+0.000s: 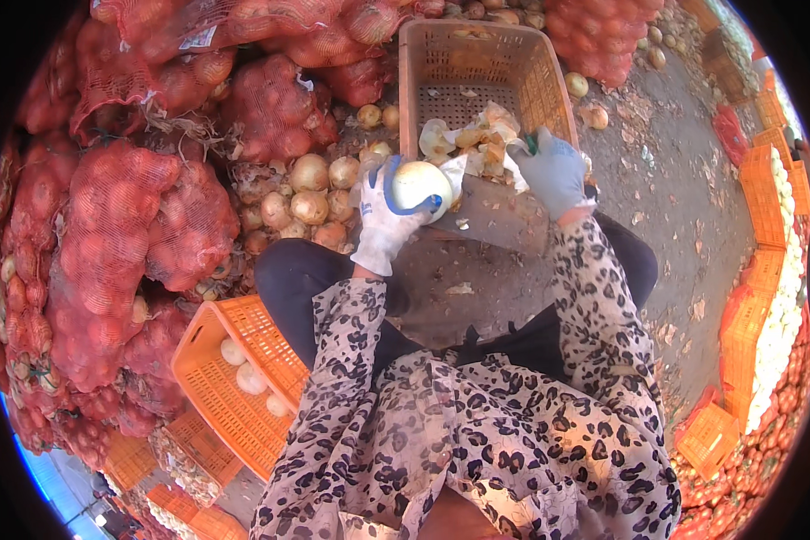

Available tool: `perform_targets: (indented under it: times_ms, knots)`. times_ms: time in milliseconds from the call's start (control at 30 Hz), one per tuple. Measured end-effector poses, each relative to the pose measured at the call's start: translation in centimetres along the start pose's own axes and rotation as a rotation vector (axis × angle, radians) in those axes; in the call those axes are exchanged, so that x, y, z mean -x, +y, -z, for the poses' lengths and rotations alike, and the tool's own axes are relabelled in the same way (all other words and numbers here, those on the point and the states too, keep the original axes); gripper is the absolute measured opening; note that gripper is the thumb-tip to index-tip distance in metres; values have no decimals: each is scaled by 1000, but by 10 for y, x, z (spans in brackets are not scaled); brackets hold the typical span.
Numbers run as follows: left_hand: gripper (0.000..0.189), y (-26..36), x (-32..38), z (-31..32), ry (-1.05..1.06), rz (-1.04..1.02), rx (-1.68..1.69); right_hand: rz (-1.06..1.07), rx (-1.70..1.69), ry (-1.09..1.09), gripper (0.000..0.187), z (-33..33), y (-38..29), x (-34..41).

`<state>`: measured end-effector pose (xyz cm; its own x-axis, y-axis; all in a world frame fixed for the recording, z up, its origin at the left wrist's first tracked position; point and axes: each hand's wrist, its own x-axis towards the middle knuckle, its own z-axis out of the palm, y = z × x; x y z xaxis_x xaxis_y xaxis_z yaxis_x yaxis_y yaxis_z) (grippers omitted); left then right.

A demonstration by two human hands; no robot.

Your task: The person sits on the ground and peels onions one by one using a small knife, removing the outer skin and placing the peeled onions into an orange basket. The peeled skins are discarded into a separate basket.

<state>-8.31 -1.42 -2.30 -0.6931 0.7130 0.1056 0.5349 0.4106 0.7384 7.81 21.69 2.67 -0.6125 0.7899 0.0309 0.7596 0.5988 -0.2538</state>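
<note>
My left hand (391,206), in a white work glove with blue coating, holds a large peeled onion (421,187) over the near edge of an orange-brown plastic crate (408,88). My right hand (550,169), in a greyish-blue glove, is closed around a small tool with a green part (531,144); its blade is hidden. Dry onion skins (489,145) lie between the hands at the crate's near end. Unpeeled onions (310,206) are heaped left of my left hand. By my left knee, an orange crate (236,364) holds several peeled onions (251,378).
Red mesh sacks of onions (114,229) are piled along the left. Loose onions (575,85) and scattered skins lie on the floor right of the crate. Farther right stands a curved row of orange crates (763,196) with pale peeled onions.
</note>
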Motion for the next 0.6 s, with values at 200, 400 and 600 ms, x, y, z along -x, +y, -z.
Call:
perform_targets:
  times_ms: [200,400,600]
  knots:
    - [94,-3,-7,-4,42,117,63,134,-77,-47,31,-2,-32,94]
    - [91,14,-4,-10,116,116,-58,206,-172,21,28,-40,-43,145]
    - [85,20,-5,-13,154,135,-67,82,-37,-71,26,-50,-52,141]
